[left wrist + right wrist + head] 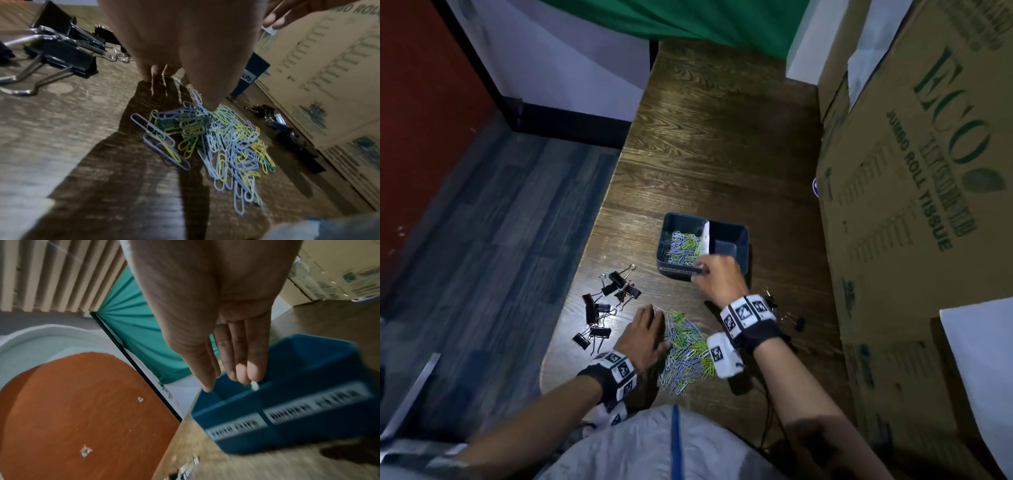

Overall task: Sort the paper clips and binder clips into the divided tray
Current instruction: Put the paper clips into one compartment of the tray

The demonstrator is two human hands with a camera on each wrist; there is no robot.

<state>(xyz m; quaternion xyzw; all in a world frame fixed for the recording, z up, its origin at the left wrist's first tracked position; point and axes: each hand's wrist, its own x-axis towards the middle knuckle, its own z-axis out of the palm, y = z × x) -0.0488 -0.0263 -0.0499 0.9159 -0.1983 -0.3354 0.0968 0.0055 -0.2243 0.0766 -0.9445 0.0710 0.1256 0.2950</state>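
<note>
Table: dark wooden table (pixel 722 144), centre of the head view.
Tray: blue divided plastic tray (pixel 741 236), centre; left compartment holds paper clips.
Clips: coloured paper-clip pile (pixel 688 353), lower centre; black binder clips (pixel 602 308) at its left.
Left hand (pixel 645 337): fingers straight, resting on the pile's edge.
Right hand (pixel 719 277): fingers straight over the tray's near rim, holding nothing visible.

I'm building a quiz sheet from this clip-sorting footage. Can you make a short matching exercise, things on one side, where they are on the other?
Things
1. left hand
2. right hand
3. binder clips
4. tray

Places
A. over the tray's near edge
B. loose on the table, left of the paper clip pile
C. fingers down at the pile's left edge
D. left compartment holds paper clips, right one looks empty

Pairs: 1-C, 2-A, 3-B, 4-D
</note>
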